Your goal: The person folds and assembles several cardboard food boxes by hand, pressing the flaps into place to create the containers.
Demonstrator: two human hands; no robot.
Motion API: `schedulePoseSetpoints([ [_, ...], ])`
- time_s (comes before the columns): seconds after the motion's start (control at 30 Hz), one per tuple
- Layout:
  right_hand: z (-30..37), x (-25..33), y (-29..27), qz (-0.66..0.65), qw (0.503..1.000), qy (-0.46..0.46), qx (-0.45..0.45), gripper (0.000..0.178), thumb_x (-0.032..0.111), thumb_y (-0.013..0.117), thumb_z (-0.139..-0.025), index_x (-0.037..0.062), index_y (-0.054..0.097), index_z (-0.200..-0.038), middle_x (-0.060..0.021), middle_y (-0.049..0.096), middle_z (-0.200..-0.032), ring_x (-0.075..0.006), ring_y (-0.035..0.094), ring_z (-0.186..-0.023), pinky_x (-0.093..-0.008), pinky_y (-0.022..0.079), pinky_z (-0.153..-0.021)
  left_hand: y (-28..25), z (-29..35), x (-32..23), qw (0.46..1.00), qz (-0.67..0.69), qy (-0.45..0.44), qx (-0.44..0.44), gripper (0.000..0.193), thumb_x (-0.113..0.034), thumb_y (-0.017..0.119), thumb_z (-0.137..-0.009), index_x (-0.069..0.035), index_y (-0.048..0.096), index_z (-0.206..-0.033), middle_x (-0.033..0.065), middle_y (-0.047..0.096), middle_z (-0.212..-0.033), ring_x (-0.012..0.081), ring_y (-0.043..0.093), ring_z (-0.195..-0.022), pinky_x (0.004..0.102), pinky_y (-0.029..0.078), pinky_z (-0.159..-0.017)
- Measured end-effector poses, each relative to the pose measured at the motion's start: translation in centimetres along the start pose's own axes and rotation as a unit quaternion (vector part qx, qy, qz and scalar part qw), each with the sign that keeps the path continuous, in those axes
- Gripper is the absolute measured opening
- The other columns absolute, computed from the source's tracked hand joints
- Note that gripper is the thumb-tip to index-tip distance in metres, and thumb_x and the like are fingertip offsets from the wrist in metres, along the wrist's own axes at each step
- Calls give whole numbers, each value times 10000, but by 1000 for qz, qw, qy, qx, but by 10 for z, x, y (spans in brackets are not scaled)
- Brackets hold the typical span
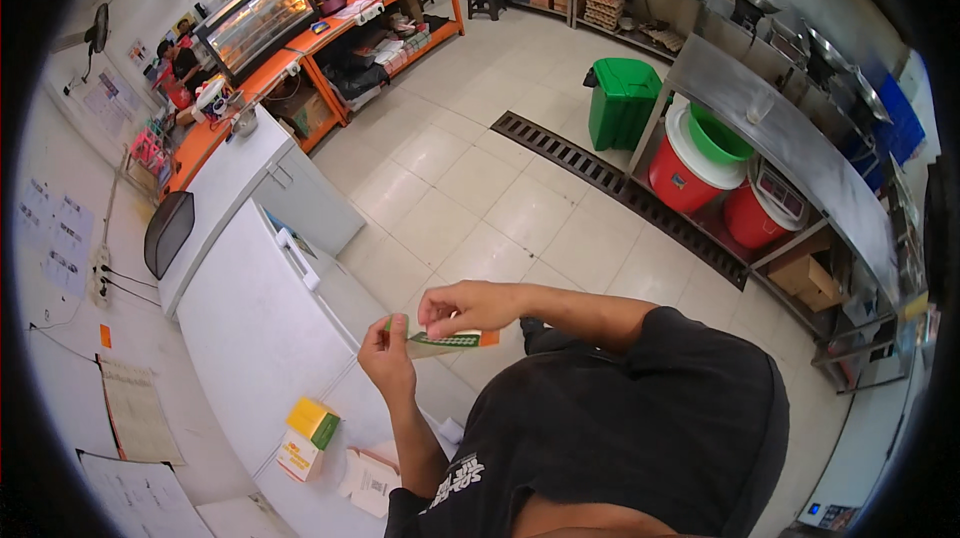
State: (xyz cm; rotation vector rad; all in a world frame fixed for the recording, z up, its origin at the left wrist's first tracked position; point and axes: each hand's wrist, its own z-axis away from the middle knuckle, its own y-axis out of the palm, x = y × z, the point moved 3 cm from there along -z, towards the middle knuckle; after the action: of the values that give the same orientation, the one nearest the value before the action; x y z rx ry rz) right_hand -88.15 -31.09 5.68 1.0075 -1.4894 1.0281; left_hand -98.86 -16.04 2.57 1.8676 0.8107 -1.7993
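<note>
Starting far left: papers [62, 243] on the wall, then a dark rounded panel [168, 235] at the end of a white counter. White chest [250, 328] fills lower left; on top, a yellow-and-green box [315, 422], a white-and-orange box [299, 457] just below it in frame, then an opened carton [370, 483].

Left hand [388, 360], lower center: thumb and fingers closed in a pinch on the left end of a green-and-orange carton [458, 341]. Carton sits roughly level above the chest's right edge, orange end to the right. Right hand [472, 306]: fingers half curled, tips at the carton's upper edge; can't tell if they grip.

Upper right: green bin [622, 103], red bucket [680, 178], steel table [850, 193].
</note>
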Motion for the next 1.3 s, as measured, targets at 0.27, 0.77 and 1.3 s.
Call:
schedulePoseSetpoints([
  [0.27,-5,-4,12,182,977,-9,-111,141,101,639,-842,21,573,-937,-132,604,-770,-273,609,-718,-373,472,-647,4,0,12,999,2,-15,-49,242,-170,696,-862,46,643,-958,19,623,-768,66,534,-679,198,433,-622],
  [0.77,-5,13,16,348,877,-243,-225,171,-41,677,-739,50,614,-870,-90,623,-869,-298,590,-835,-388,473,-776,-8,6,-44,987,-126,49,92,222,-160,657,-862,0,694,-1011,64,668,-839,121,571,-757,245,451,-693],
  [1.3,-13,22,28,354,889,-215,-196,119,-25,653,-767,43,631,-862,-95,619,-892,-265,610,-807,-363,493,-795,-21,2,-52,968,-114,49,217,225,-162,557,-923,-6,673,-1036,81,645,-873,156,579,-812,274,442,-766],
])
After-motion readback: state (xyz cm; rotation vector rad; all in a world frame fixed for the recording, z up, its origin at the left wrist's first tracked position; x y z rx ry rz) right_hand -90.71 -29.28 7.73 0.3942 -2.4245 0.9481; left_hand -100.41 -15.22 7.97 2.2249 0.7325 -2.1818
